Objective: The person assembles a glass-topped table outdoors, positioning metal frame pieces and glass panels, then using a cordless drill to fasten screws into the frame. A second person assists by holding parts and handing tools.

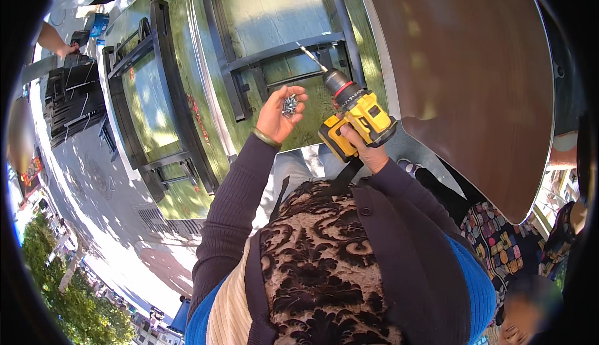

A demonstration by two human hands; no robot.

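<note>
My left hand [272, 119] is palm up with its fingers curled around a small heap of silver screws [289, 105]. A yellow and black cordless drill [367, 113] is gripped in my right hand [369, 154], its long bit [312, 57] pointing away and to the left. Below both hands lies a green, worn tabletop [306, 123]. On it rests a dark metal leg frame [284, 53] with crossbars, just beyond my hands. The drill bit's tip appears over a crossbar; whether they touch I cannot tell.
A second dark frame [167, 77] lies on the tabletop to the left. At right stands a large brown board [462, 64] with a pale edge. Black metal parts [72, 98] are piled at far left, where another person's hand [65, 50] reaches in. Someone in patterned clothing [499, 239] is at lower right.
</note>
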